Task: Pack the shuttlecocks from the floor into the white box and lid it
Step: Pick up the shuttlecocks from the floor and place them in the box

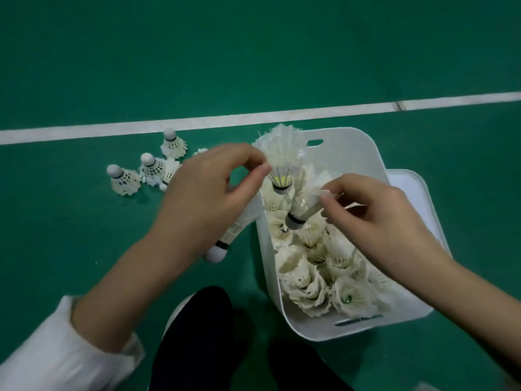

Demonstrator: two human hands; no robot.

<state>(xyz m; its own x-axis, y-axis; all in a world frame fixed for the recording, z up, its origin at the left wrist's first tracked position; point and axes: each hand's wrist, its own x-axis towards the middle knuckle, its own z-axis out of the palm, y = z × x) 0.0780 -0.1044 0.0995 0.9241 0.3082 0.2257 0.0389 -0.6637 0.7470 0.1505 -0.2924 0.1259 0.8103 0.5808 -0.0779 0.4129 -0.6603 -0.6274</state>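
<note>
The white box stands on the green floor, holding several white shuttlecocks. My left hand pinches a shuttlecock by its feathers over the box's far left corner, and a second shuttlecock hangs under its palm, cork down. My right hand pinches another shuttlecock by its feathers above the box, cork pointing down and left. Several loose shuttlecocks lie on the floor to the left. The white lid lies partly under the box on its right.
A white court line crosses the floor beyond the box. My dark trouser legs and a white shoe are at the bottom middle, close to the box's near left corner.
</note>
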